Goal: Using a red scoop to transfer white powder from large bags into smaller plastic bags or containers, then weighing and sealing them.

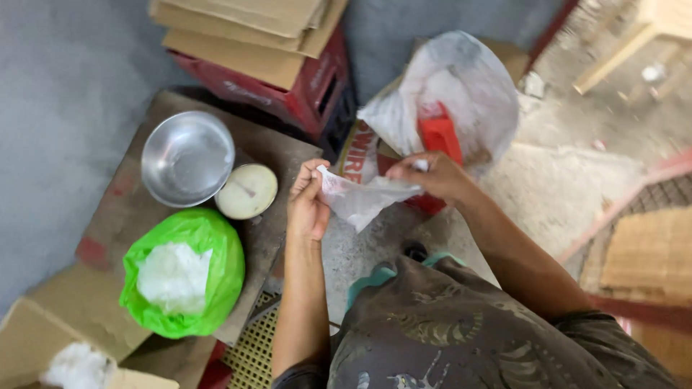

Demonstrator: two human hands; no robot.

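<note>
Clear plastic bag (360,198) between pinching hands (375,191)

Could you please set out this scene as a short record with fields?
Left hand: pinches one edge of a small clear plastic bag
Right hand: pinches the opposite edge of it
Bag state: limp, looks empty
Behind the hands: large clear bag with a red object inside
Board: steel bowl, round dial scale, green bag holding white material
Further back: red crate under stacked cardboard
</note>
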